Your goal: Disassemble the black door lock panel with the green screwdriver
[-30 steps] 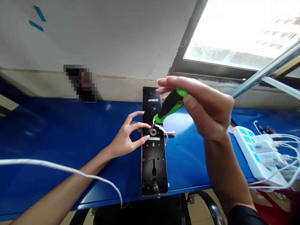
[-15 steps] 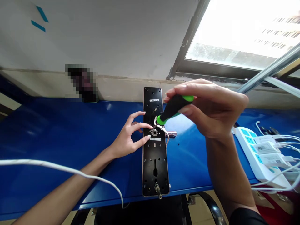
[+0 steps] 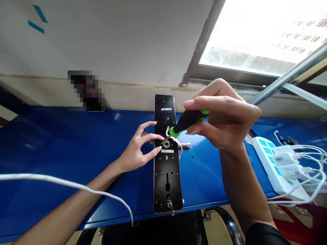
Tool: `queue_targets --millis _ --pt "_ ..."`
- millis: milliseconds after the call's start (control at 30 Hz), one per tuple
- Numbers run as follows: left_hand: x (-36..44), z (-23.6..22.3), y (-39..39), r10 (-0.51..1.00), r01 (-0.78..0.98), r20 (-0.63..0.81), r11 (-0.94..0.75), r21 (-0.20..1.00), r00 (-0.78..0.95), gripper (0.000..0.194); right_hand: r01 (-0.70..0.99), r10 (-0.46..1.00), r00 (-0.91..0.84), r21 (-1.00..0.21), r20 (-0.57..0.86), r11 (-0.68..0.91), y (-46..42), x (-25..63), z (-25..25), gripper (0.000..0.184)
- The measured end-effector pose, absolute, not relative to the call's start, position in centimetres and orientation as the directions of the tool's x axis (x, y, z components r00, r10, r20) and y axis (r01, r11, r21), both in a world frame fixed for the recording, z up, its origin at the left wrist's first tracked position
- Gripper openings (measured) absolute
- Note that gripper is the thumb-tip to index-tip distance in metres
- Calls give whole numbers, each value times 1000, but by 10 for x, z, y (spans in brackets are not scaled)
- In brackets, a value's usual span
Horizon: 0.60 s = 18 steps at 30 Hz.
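Note:
A long black metal door-lock back plate (image 3: 165, 170) with a bronze edge lies lengthwise on the blue table, with a threaded spindle at its near end. My left hand (image 3: 139, 148) rests on it, fingertips spread around a round fitting (image 3: 166, 144). My right hand (image 3: 223, 117) grips a green-and-black screwdriver (image 3: 189, 121) by the handle. Its thin shaft slants down to the plate, with the tip by the round fitting and partly hidden by my left fingers. A white wire (image 3: 179, 149) loops out beside the plate.
A dark metal piece (image 3: 186, 146) lies right of the plate, with a tiny screw (image 3: 192, 156) nearby. At the right stands a white power strip (image 3: 274, 166) with several plugged-in chargers and cables. A white cable (image 3: 63, 185) crosses above my left forearm. A wall and bright window rise behind.
My right hand has shifted slightly left, and the screwdriver handle lies flatter than a second ago. The tip stays near the round fitting, and my left hand stays on the plate.

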<state>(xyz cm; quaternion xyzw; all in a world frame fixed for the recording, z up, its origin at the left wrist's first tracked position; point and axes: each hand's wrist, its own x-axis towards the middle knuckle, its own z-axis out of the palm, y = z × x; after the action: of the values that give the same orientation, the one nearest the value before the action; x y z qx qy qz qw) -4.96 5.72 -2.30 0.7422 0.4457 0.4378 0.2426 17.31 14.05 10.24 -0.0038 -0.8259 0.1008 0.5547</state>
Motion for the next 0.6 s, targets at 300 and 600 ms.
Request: queue_targets --millis 300,600 --pt "-51 -24 57 879 452 420 -477 753 227 26 -139 263 -519 -384 813 913 141 173 97 52" --pt "-50 -21 55 882 479 413 -470 742 225 26 -126 334 -532 -463 778 877 124 170 104 39"
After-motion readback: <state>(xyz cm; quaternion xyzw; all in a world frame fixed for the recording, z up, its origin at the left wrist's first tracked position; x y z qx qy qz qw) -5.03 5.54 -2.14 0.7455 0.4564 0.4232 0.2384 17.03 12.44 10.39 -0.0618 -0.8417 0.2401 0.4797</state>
